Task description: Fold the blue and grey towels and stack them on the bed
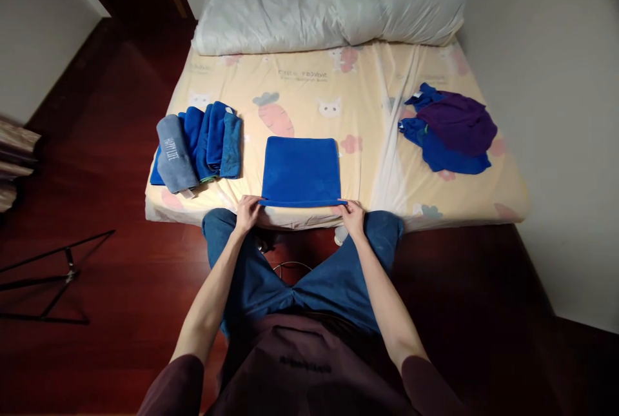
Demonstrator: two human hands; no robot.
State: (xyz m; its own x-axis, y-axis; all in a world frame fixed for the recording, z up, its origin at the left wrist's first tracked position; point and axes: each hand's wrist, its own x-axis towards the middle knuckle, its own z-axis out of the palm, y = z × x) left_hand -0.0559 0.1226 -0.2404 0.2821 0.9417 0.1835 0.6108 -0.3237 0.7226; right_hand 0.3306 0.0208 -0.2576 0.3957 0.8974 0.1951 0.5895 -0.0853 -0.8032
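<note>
A blue towel (302,169) lies flat in a near-square on the bed, its near edge turned over into a narrow strip. My left hand (248,212) pinches the left end of that strip, and my right hand (353,216) pinches the right end. To the left sits a group of rolled towels, several of them blue (193,132), with a grey-blue roll (175,153) lettered "HAPPY LIFE" in front. A loose heap on the right holds a purple cloth (454,120) over crumpled blue cloths (449,157).
The bed (309,113) has a yellow sheet printed with carrots and cats. A thick pale quilt (333,0) is folded across its far end. Black tripod legs (70,274) stand on the red-brown floor (140,267) at left. A wall (556,145) runs along the right.
</note>
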